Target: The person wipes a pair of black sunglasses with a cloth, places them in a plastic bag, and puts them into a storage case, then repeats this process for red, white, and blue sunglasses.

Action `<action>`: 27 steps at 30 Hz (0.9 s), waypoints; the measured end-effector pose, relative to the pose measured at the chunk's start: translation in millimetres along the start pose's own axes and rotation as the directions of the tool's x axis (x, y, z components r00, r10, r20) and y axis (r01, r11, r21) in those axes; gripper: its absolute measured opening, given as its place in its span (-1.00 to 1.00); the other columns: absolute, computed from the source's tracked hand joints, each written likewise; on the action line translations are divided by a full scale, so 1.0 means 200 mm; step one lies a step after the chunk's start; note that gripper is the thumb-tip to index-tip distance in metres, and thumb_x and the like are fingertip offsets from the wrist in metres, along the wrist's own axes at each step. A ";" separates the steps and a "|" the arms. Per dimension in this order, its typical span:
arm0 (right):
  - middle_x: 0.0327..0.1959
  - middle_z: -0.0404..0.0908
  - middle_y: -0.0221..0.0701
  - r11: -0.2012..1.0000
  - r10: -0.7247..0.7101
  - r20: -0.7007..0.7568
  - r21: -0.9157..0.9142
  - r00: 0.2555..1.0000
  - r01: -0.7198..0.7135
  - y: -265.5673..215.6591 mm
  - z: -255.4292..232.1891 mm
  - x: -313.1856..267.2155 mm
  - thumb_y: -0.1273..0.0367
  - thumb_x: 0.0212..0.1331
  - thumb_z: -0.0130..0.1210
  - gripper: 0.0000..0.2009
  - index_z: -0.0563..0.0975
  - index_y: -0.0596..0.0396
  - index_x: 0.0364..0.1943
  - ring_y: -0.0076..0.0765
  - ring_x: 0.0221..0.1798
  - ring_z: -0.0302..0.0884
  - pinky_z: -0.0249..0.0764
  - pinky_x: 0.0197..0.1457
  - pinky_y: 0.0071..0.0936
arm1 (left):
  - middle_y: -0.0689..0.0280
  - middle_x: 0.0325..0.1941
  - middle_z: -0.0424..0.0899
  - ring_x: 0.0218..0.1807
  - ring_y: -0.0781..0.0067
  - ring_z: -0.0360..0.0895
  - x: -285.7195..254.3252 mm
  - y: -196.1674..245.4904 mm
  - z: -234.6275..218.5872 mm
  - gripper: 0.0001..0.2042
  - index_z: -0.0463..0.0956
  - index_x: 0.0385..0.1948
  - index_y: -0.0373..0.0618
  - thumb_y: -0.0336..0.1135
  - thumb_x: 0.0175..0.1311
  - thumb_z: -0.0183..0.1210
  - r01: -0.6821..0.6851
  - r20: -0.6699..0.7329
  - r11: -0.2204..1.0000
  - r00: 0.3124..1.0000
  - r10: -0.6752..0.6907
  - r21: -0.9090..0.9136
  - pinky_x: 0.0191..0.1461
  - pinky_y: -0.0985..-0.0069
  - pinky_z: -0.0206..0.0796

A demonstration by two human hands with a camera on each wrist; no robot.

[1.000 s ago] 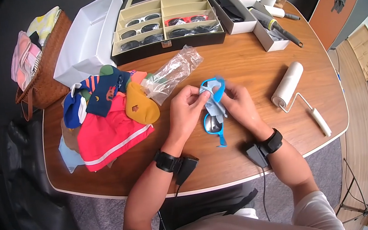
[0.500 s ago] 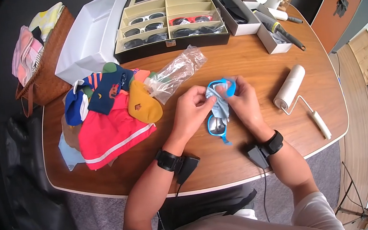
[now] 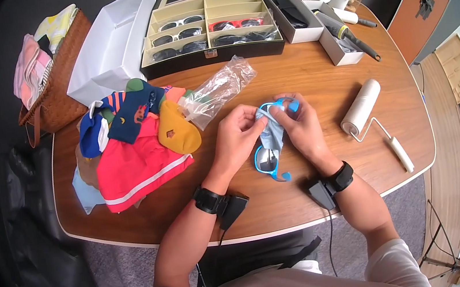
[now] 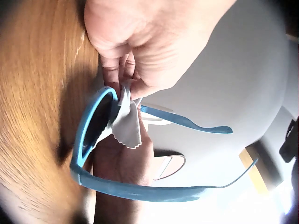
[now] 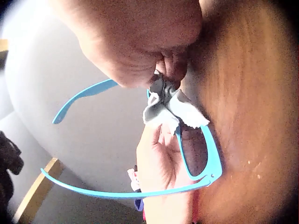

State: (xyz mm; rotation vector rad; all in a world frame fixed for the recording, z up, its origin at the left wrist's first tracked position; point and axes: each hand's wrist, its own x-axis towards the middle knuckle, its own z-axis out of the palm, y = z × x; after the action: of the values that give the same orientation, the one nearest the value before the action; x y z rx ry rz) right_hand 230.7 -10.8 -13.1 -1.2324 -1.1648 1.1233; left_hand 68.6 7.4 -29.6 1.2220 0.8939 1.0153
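Both hands hold blue-framed sunglasses (image 3: 266,161) with dark lenses, above the table in front of the person. A pale blue-grey lens cloth (image 3: 271,136) with a zigzag edge is folded over the upper lens and bridge. My left hand (image 3: 237,136) pinches the frame and cloth near the bridge. Thumb and fingers of my right hand (image 3: 303,129) squeeze the cloth around the upper lens, which is largely hidden. In the left wrist view, the uncovered lens (image 4: 99,122) faces the table and both temples (image 4: 140,191) stick out unfolded.
Left lies a pile of colourful socks and clothes (image 3: 140,164), beside a clear plastic bag (image 3: 222,91). Behind stand a sunglasses case (image 3: 213,56), a white box (image 3: 107,52) and a wicker basket (image 3: 67,78). A lint roller (image 3: 361,106) lies to the right.
The sunglasses have turned a little between the hands, their lower temple tip swinging right. The right hand has shifted slightly right, its thumb now lying over the cloth on the upper lens.
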 end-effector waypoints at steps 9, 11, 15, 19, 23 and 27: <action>-0.33 0.64 -0.40 0.995 0.012 -0.007 0.098 1.000 -0.011 0.03 0.01 0.01 0.45 0.35 0.09 -0.74 0.37 0.29 0.01 -0.68 -0.28 0.52 0.45 -0.21 -0.67 | 0.34 -0.32 0.66 -0.32 0.68 0.59 -0.01 0.02 0.01 -0.91 0.50 -0.24 -0.26 -0.42 0.37 0.15 0.040 -0.004 0.997 0.999 -0.041 -0.059 -0.32 0.67 0.46; -0.32 0.64 -0.39 0.998 0.015 -0.009 0.061 1.000 -0.015 0.01 0.01 0.00 0.44 0.35 0.09 -0.73 0.37 0.30 0.03 -0.67 -0.26 0.53 0.46 -0.20 -0.66 | 0.34 -0.32 0.66 -0.31 0.68 0.59 -0.01 0.02 0.01 -0.91 0.50 -0.24 -0.26 -0.43 0.37 0.15 0.019 0.000 0.999 1.000 -0.019 -0.047 -0.31 0.67 0.45; -0.26 0.62 -0.39 0.999 0.022 -0.040 -0.029 0.999 -0.023 -0.01 0.00 0.00 0.46 0.31 0.14 -0.69 0.37 0.29 0.06 -0.64 -0.19 0.53 0.47 -0.12 -0.64 | 0.35 -0.30 0.65 -0.27 0.68 0.59 -0.01 0.01 0.01 -0.90 0.48 -0.21 -0.29 -0.48 0.34 0.17 0.000 0.004 1.000 1.000 0.000 -0.015 -0.23 0.68 0.44; -0.17 0.58 -0.38 1.000 0.007 -0.072 -0.013 0.997 -0.008 -0.01 0.01 -0.01 0.50 0.27 0.15 -0.67 0.36 0.28 0.07 -0.60 -0.11 0.51 0.46 -0.04 -0.61 | 0.31 -0.21 0.64 -0.15 0.67 0.58 -0.01 0.00 0.01 -0.86 0.46 -0.15 -0.32 -0.54 0.31 0.17 -0.019 0.004 1.000 1.000 0.019 -0.003 -0.11 0.69 0.42; -0.12 0.55 -0.37 0.999 0.017 -0.054 0.041 0.998 -0.015 -0.03 0.01 -0.02 0.54 0.28 0.12 -0.68 0.36 0.27 0.08 -0.57 -0.05 0.50 0.45 0.03 -0.60 | 0.33 -0.18 0.63 -0.11 0.66 0.57 -0.01 0.02 0.01 -0.86 0.46 -0.14 -0.31 -0.53 0.32 0.16 0.007 0.029 0.999 1.000 -0.006 -0.042 -0.07 0.68 0.41; -0.11 0.56 -0.35 0.980 -0.033 -0.039 0.195 0.999 0.041 -0.01 0.02 -0.02 0.57 0.28 0.10 -0.67 0.33 0.28 0.10 -0.57 -0.06 0.52 0.45 0.03 -0.62 | 0.38 -0.23 0.62 -0.17 0.70 0.53 -0.01 0.01 0.00 -0.91 0.48 -0.19 -0.30 -0.50 0.36 0.13 -0.006 0.064 1.000 0.998 0.005 0.028 -0.09 0.69 0.39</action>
State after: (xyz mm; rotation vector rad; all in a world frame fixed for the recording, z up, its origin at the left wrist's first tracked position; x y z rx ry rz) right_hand 226.8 -14.3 -11.1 -1.0706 -1.0198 1.1544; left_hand 68.4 6.0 -27.9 1.2742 0.8581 0.9658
